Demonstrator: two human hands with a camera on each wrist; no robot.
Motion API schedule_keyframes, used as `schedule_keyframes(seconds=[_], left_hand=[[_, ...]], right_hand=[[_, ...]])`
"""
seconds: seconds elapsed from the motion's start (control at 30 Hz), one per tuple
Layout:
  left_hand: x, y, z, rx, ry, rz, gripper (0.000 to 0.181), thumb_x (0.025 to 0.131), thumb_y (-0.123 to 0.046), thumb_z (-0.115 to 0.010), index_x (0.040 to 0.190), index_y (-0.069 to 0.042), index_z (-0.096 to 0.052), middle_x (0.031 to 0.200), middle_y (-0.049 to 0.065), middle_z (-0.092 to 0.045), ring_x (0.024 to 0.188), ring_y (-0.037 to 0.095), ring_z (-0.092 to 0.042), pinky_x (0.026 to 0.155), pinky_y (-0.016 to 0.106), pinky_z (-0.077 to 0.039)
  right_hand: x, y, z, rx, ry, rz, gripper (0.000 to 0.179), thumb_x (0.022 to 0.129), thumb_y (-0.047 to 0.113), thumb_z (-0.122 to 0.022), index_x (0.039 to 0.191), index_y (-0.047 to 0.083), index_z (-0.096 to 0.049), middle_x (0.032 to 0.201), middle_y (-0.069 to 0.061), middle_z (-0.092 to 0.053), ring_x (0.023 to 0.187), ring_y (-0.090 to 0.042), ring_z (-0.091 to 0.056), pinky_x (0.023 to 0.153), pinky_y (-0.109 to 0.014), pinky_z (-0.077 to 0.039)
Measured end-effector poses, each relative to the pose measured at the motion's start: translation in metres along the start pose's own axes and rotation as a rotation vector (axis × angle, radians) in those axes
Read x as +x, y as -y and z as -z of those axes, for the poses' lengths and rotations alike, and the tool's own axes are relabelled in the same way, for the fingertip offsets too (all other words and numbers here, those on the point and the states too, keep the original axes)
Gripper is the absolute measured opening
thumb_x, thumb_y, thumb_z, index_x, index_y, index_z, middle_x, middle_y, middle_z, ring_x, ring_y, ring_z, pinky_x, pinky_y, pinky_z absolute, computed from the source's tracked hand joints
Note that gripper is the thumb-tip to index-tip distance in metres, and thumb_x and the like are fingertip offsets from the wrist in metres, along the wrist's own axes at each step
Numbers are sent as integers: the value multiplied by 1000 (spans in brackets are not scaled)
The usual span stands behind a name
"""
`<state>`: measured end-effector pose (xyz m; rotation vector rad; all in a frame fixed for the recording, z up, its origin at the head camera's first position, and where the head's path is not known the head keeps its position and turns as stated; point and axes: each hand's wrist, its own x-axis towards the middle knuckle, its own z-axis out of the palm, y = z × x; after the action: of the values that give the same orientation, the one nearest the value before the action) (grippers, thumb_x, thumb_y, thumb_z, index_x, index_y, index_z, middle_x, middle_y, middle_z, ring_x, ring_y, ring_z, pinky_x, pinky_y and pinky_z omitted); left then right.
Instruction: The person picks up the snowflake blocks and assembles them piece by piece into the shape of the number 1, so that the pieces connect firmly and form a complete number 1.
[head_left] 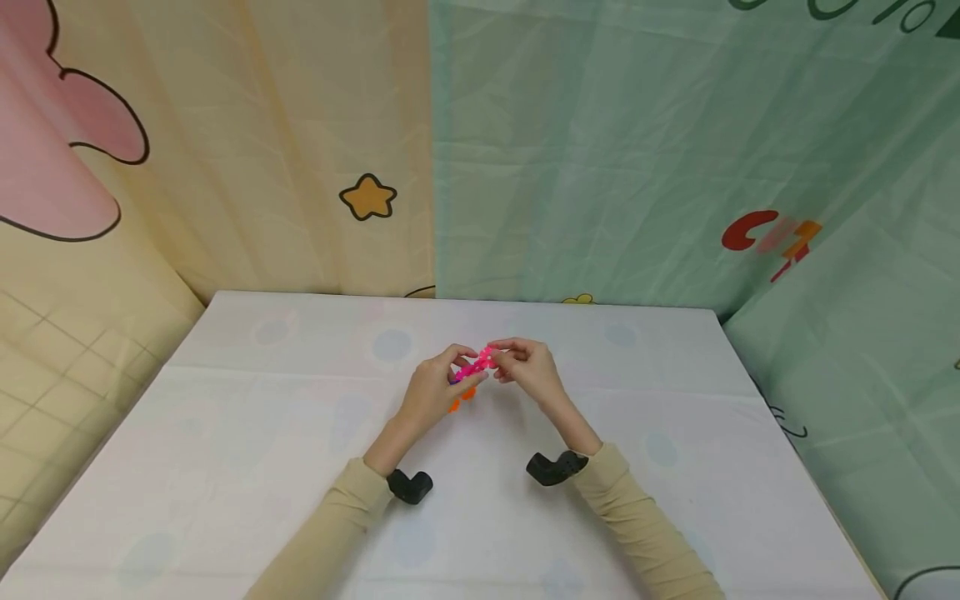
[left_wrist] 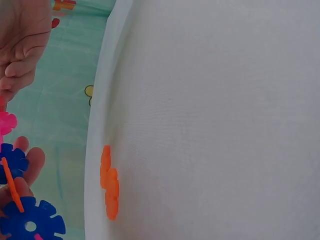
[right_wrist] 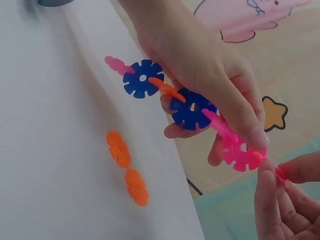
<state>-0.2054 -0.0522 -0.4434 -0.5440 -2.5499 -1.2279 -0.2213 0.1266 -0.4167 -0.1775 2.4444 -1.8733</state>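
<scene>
My left hand (head_left: 429, 390) holds a chain of interlocking plastic snowflake discs above the table. Two blue discs (right_wrist: 181, 119) sit in the chain with an orange disc (right_wrist: 167, 89) slotted between them, seen edge-on. A pink disc (right_wrist: 116, 65) hangs at the free end, and further pink discs (right_wrist: 236, 159) are at the other end, under the left thumb. At that end, the thumb and fingers of my right hand (head_left: 531, 367) pinch a small reddish-pink disc (right_wrist: 281, 174), mostly covered by the fingertips. It touches the chain; whether it is slotted in, I cannot tell.
Two orange discs (right_wrist: 136, 187) lie close together on the white tablecloth (head_left: 247, 467), below the hands. Behind the table hang a beige printed curtain (head_left: 300, 125) and a green one (head_left: 600, 150). A black wrist camera (head_left: 555, 469) is worn on each wrist.
</scene>
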Motion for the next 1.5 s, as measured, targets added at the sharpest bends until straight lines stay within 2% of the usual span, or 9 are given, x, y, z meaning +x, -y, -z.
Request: schedule_keyframes(seconds=[0.1,0.2,0.3,0.4,0.53,0.73,1.1,1.4,1.5], left_hand=[[1,0,0,26,6,-14,44,79,-31,-79,114,-11,-62,93,6,-69,53,8,-50,48,19,-41],[1,1,-1,47,-4,-38,49,76,-31,-82,115,-12,-61,95,6,-69,54,7,-50,50,18,-42],[2,2,-2,64,-18,-52,49,75,-28,-83,115,-12,-60,95,6,-69,57,7,-51,54,18,-44],[3,3,-2,72,-44,-67,45,76,-26,-82,113,-11,-62,93,6,-70,59,9,-54,57,18,-47],[4,3,-2,81,-68,-75,40,78,-25,-80,110,-10,-64,94,6,-70,63,11,-58,61,19,-51],[5,2,-2,35,-45,-19,35,81,-23,-78,111,-10,-65,94,7,-71,64,13,-61,60,19,-52],[5,1,0,-59,-11,19,34,88,-21,-71,120,-13,-62,89,9,-72,63,17,-66,58,19,-52],[4,1,5,-144,27,119,32,93,-20,-63,125,-14,-59,88,6,-73,58,22,-63,54,21,-52],[4,0,7,-159,36,150,32,94,-22,-63,125,-15,-59,90,6,-72,58,20,-63,55,21,-52]], right_hand=[[1,0,2,18,17,-22,25,92,11,-62,112,-2,-67,79,-8,-70,61,-9,-65,64,-24,-57],[1,0,3,33,22,-24,26,92,12,-62,114,-2,-65,79,-12,-70,60,-7,-64,64,-24,-57],[2,2,3,37,13,-24,26,92,14,-63,113,-1,-65,82,-19,-70,62,-14,-67,64,-24,-57],[4,2,4,24,0,-26,26,92,16,-64,112,0,-66,84,-18,-70,70,-27,-69,65,-24,-57],[6,4,4,-1,-12,-32,27,92,19,-64,112,2,-68,88,-12,-71,76,-32,-68,65,-22,-56],[8,7,5,-16,-15,-54,29,91,22,-65,112,2,-68,95,-14,-72,71,-22,-66,66,-22,-56],[12,7,7,-41,2,-69,33,92,30,-64,111,3,-69,96,-14,-72,83,-40,-64,66,-22,-55],[12,4,7,-51,14,-67,32,95,28,-61,114,3,-66,99,-17,-71,67,-17,-62,65,-21,-54],[13,2,6,-57,18,-68,31,95,27,-60,114,3,-66,98,-17,-70,68,-20,-63,65,-20,-53]])
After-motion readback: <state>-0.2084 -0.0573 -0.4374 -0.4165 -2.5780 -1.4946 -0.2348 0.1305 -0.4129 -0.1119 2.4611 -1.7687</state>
